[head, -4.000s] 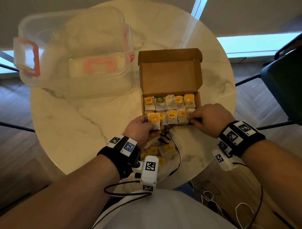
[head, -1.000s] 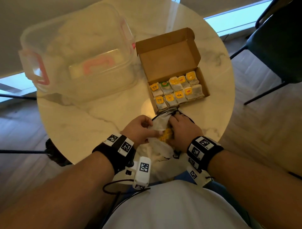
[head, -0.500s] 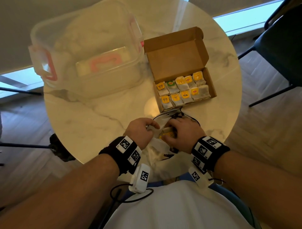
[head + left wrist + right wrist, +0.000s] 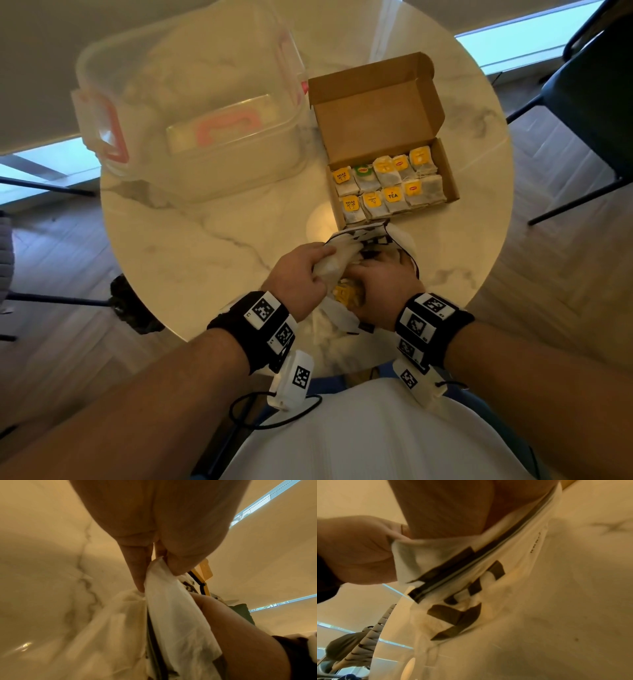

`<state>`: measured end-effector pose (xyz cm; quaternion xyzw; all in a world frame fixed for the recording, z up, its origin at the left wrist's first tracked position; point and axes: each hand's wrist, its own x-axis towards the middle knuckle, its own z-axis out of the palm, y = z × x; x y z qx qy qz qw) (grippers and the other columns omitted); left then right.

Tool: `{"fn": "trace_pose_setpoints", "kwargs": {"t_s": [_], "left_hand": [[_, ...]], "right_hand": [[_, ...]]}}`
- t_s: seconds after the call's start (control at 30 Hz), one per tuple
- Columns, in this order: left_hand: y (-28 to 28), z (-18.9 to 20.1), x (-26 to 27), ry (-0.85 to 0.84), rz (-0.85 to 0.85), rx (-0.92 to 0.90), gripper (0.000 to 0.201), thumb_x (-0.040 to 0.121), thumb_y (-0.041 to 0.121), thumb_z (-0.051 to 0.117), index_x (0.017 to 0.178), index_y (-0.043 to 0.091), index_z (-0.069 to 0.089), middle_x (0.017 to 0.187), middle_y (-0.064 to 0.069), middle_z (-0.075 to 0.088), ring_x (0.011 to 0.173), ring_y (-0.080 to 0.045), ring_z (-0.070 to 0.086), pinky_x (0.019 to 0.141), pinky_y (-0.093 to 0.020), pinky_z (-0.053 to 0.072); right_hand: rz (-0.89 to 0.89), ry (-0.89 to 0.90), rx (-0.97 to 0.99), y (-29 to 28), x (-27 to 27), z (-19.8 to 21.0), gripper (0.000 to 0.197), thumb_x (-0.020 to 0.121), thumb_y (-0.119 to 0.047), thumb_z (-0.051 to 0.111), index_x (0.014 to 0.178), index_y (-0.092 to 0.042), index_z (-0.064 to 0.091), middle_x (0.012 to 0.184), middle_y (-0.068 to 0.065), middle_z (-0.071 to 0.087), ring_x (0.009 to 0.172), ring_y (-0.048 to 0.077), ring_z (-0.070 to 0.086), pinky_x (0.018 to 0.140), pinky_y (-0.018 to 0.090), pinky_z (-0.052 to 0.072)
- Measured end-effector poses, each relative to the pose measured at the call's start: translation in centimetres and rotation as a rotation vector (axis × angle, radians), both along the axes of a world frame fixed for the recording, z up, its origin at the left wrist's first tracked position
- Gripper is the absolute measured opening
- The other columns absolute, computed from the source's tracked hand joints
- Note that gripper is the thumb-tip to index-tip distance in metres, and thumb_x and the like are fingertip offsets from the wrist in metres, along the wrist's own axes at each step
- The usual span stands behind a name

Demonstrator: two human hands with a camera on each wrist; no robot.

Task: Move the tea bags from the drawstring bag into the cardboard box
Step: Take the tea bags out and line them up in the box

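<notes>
The left hand point(image 4: 301, 274) pinched the rim of the drawstring bag point(image 4: 337, 265), which lay on the desk point(image 4: 191, 246) at 6 o'clock of the cardboard box point(image 4: 448, 178). The right hand point(image 4: 382, 291) was inside; its grip could not be told. Risk: tea bags point(image 4: 346, 294) tangling by their strings and spilling out.

4 seconds before, the left hand point(image 4: 301, 274) held a tea bag at the box point(image 4: 448, 178) and the right hand point(image 4: 383, 287) touched the box's near right corner. Both hands then came back to the bag point(image 4: 334, 265): the left pinched its rim open, the right went inside. The box's front row gained 1 tea bag.
</notes>
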<state>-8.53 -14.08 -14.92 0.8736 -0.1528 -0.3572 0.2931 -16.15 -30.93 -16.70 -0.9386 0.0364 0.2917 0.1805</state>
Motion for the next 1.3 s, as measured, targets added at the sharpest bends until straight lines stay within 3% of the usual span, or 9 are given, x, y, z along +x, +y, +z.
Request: {"fn": "trace_pose_setpoints", "kwargs": {"t_s": [0.17, 0.3, 0.43, 0.57, 0.7, 0.87, 0.97, 1.1, 1.3], "left_hand": [[0.2, 0.2, -0.2, -0.005, 0.01, -0.027, 0.068, 0.079, 0.004, 0.059, 0.144, 0.022, 0.052, 0.15, 0.002, 0.049, 0.135, -0.016, 0.048, 0.112, -0.025, 0.038], [0.7, 0.4, -0.3, -0.008, 0.03, -0.069, 0.07, 0.077, 0.004, 0.06, 0.145, 0.021, 0.052, 0.15, 0.001, 0.05, 0.133, -0.015, 0.049, 0.112, -0.029, 0.041], [0.7, 0.8, -0.7, -0.026, 0.048, -0.095, 0.07, 0.078, 0.003, 0.06, 0.145, 0.02, 0.052, 0.15, 0.0, 0.05, 0.132, -0.015, 0.051, 0.111, -0.028, 0.04], [0.5, 1.0, -0.8, -0.045, 0.035, -0.114, 0.069, 0.081, 0.002, 0.059, 0.147, 0.02, 0.049, 0.153, -0.001, 0.046, 0.137, -0.014, 0.046, 0.114, -0.027, 0.036], [0.8, 1.0, -0.9, -0.059, 0.07, -0.095, 0.07, 0.081, 0.001, 0.057, 0.147, 0.02, 0.048, 0.154, 0.0, 0.045, 0.141, -0.013, 0.041, 0.114, -0.019, 0.031], [1.3, 0.9, -1.2, -0.069, 0.126, -0.075, 0.072, 0.081, 0.001, 0.055, 0.149, 0.022, 0.046, 0.153, 0.001, 0.046, 0.139, -0.012, 0.044, 0.114, -0.024, 0.035], [1.1, 1.0, -1.7, -0.052, 0.118, -0.076, 0.071, 0.082, 0.002, 0.054, 0.148, 0.026, 0.047, 0.152, 0.003, 0.048, 0.137, -0.012, 0.046, 0.113, -0.026, 0.038], [1.1, 1.1, -2.2, -0.035, 0.11, -0.094, 0.07, 0.083, 0.001, 0.052, 0.147, 0.026, 0.048, 0.151, 0.003, 0.049, 0.138, -0.011, 0.045, 0.115, -0.029, 0.037], [1.8, 0.8, -2.0, -0.04, 0.133, -0.086, 0.077, 0.079, -0.003, 0.052, 0.147, 0.031, 0.047, 0.151, 0.006, 0.049, 0.135, -0.01, 0.048, 0.113, -0.03, 0.041]], "right_hand": [[-0.01, -0.014, 0.0, 1.0, -0.1, -0.1, 0.033, 0.085, -0.054, 0.062, 0.116, -0.045, 0.069, 0.122, -0.012, 0.066, 0.121, 0.026, 0.053, 0.109, 0.049, 0.024], [-0.071, -0.018, 0.051, 0.1, -0.4, -0.2, 0.03, 0.084, -0.059, 0.064, 0.104, -0.038, 0.072, 0.108, -0.013, 0.067, 0.109, 0.021, 0.057, 0.098, 0.039, 0.039], [-0.067, -0.091, -0.015, 0.5, -0.3, -0.3, 0.041, 0.075, -0.071, 0.056, 0.102, -0.041, 0.064, 0.087, -0.015, 0.069, 0.096, 0.021, 0.062, 0.101, 0.046, 0.04], [-0.054, -0.135, 0.011, 1.2, 0.2, -0.3, 0.022, 0.08, -0.058, 0.059, 0.089, -0.039, 0.068, 0.075, -0.011, 0.066, 0.081, 0.02, 0.064, 0.094, 0.044, 0.042], [-0.027, -0.072, 0.02, 1.0, 0.6, -0.6, 0.021, 0.086, -0.052, 0.06, 0.097, -0.038, 0.07, 0.085, -0.011, 0.068, 0.09, 0.016, 0.063, 0.097, 0.041, 0.041], [-0.071, -0.124, 0.069, 0.4, -0.3, -0.5, 0.027, 0.083, -0.049, 0.063, 0.105, -0.034, 0.068, 0.09, -0.008, 0.071, 0.089, 0.021, 0.066, 0.089, 0.038, 0.05], [0.031, -0.123, 0.027, 1.1, -0.5, -0.7, 0.043, 0.077, -0.058, 0.057, 0.116, -0.041, 0.065, 0.105, -0.013, 0.072, 0.101, 0.019, 0.065, 0.1, 0.042, 0.04], [0.059, -0.118, 0.024, 1.6, -0.1, -0.5, 0.039, 0.078, -0.047, 0.063, 0.117, -0.043, 0.068, 0.113, -0.013, 0.07, 0.11, 0.019, 0.062, 0.106, 0.045, 0.033], [-0.014, -0.082, 0.099, 0.0, 0.1, 0.1, 0.032, 0.085, -0.035, 0.066, 0.117, -0.035, 0.071, 0.106, -0.004, 0.073, 0.1, 0.023, 0.066, 0.085, 0.032, 0.051]]}}
